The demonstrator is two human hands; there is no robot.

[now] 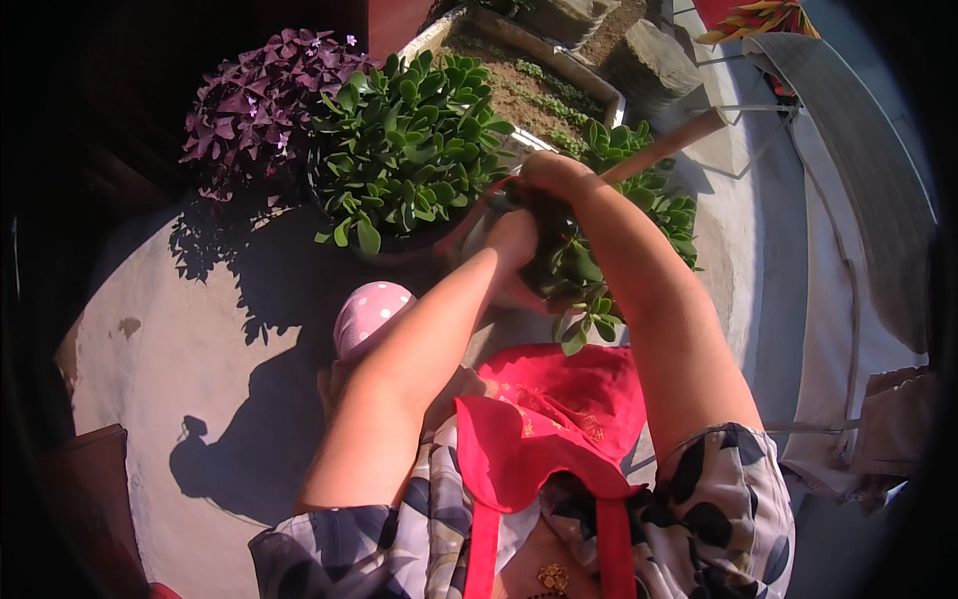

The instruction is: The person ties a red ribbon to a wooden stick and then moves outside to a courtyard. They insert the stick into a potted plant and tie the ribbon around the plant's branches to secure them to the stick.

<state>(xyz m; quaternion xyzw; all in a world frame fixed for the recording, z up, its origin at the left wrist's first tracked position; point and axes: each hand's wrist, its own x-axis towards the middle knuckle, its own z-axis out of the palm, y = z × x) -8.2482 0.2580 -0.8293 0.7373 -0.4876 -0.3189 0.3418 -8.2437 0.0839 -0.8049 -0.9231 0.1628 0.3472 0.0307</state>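
Both my hands reach into a shaded pot beside a jade plant (584, 262) with thick green leaves. My left hand (516, 233) is at the pot, its fingers lost in shadow. Bent down at the wrist, my right hand (552, 174) is just beyond it, fingers hidden. A wooden handle (662, 147) slants up to the right from behind my right wrist; whether that hand grips it cannot be seen. A reddish pot rim (479, 213) curves left of my hands. Close on the left grows a larger bushy jade plant (419, 142).
Purple-leaved oxalis (262, 105) stands at the far left. Beyond my hands is a pale planter box (617, 105) with soil and small seedlings, beside stone blocks (651, 64). Pink dotted fabric (372, 318) lies near my left forearm. A rack with hanging cloth (846, 165) borders the right.
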